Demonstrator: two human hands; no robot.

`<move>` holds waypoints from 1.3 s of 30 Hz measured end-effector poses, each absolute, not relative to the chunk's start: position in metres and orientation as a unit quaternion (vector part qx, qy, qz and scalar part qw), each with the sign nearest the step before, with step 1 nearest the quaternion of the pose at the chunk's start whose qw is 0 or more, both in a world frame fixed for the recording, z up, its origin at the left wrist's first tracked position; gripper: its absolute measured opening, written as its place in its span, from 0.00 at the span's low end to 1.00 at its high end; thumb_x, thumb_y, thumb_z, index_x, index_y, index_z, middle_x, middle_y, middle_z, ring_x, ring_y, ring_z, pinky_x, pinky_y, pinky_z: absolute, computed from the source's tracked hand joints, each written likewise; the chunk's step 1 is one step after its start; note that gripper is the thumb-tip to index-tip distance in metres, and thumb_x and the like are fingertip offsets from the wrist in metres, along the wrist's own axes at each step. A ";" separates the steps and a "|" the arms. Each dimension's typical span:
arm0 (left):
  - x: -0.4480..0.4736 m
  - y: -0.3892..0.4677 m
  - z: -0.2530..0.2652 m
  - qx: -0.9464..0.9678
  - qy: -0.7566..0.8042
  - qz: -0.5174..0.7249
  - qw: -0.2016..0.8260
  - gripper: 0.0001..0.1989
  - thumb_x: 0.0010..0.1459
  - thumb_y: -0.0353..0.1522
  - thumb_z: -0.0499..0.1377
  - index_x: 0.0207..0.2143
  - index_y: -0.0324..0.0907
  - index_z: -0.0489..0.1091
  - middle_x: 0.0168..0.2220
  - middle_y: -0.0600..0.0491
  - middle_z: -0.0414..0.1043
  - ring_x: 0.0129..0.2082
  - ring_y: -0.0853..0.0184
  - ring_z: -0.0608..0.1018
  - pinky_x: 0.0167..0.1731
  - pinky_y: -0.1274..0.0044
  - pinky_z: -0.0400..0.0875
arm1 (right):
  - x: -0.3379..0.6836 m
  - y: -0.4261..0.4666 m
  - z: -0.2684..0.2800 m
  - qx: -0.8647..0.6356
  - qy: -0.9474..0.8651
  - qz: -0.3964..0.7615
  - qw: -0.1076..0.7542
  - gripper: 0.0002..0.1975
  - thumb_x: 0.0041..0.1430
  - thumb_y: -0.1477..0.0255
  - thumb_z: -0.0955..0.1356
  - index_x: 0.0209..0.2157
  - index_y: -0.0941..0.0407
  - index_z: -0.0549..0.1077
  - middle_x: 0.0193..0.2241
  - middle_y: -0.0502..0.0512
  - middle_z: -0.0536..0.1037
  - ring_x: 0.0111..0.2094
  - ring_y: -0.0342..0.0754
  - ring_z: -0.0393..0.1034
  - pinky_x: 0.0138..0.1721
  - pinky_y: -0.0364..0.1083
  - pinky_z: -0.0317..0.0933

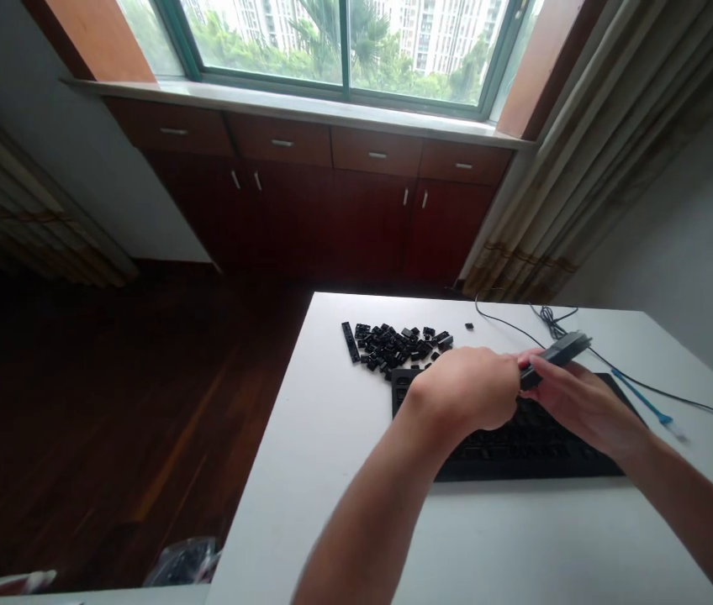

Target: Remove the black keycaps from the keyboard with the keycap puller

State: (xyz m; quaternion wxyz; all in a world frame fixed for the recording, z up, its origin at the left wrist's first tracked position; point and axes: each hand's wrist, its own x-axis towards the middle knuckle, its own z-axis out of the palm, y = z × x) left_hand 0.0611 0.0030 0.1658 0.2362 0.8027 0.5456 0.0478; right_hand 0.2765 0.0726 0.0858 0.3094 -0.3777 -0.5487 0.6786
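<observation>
Over the black keyboard (514, 454), both hands meet around a dark grey oblong thing (557, 351), whose exact kind I cannot make out. My left hand (470, 386) is closed at its left end, with most of its fingers hidden from view. From the right, my right hand (574, 402) grips the same thing between thumb and fingers. Much of the keyboard is covered by my hands and forearms. A pile of loose black keycaps (394, 346) lies just beyond the keyboard's left corner, with the long space bar (351, 343) at the pile's left side.
The white table (306, 437) carries all this. One small keycap (469, 326) lies apart near the far edge. A black cable (659, 385) with a coiled bundle runs along the right, beside a thin blue brush-like tool (643, 397). Dark red cabinets (331, 218) stand under the window.
</observation>
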 end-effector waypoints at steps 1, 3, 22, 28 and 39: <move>0.064 0.005 0.165 0.804 0.544 0.038 0.238 0.16 0.64 0.29 0.54 0.53 0.42 0.72 0.41 0.45 0.81 0.37 0.60 0.82 0.34 0.76 0.72 | 0.278 0.071 0.082 -0.374 -0.548 0.677 0.318 0.10 0.61 0.62 0.73 0.42 0.50 0.81 0.48 0.58 0.80 0.46 0.52 0.74 0.38 0.45 0.71; 0.071 0.010 0.161 0.809 0.535 0.031 0.242 0.13 0.64 0.29 0.54 0.49 0.40 0.73 0.40 0.43 0.81 0.38 0.59 0.82 0.34 0.76 0.72 | 0.283 0.070 0.077 -0.354 -0.533 0.689 0.340 0.09 0.64 0.62 0.71 0.41 0.50 0.80 0.50 0.57 0.80 0.47 0.51 0.74 0.40 0.45 0.72; 0.110 0.042 0.116 0.845 0.487 0.088 0.201 0.12 0.69 0.37 0.54 0.42 0.42 0.76 0.38 0.49 0.80 0.32 0.64 0.80 0.30 0.77 0.65 | 0.317 0.086 0.076 -0.241 -0.414 0.710 0.515 0.14 0.65 0.56 0.69 0.31 0.50 0.70 0.21 0.45 0.60 0.20 0.41 0.55 0.22 0.42 0.58; 0.127 0.038 0.081 0.844 0.492 0.173 0.122 0.15 0.70 0.35 0.54 0.54 0.42 0.71 0.49 0.45 0.75 0.49 0.60 0.77 0.49 0.71 0.70 | 0.331 0.088 0.061 -0.210 -0.374 0.771 0.471 0.28 0.64 0.66 0.70 0.16 0.55 0.54 0.16 0.45 0.52 0.19 0.41 0.48 0.21 0.43 0.51; 0.152 0.013 0.028 0.833 0.495 0.236 0.080 0.16 0.68 0.37 0.55 0.55 0.44 0.69 0.57 0.45 0.71 0.58 0.56 0.72 0.59 0.62 0.68 | 0.334 0.102 0.043 -0.257 -0.398 0.756 0.452 0.21 0.63 0.63 0.72 0.21 0.54 0.63 0.17 0.44 0.59 0.17 0.40 0.50 0.20 0.44 0.50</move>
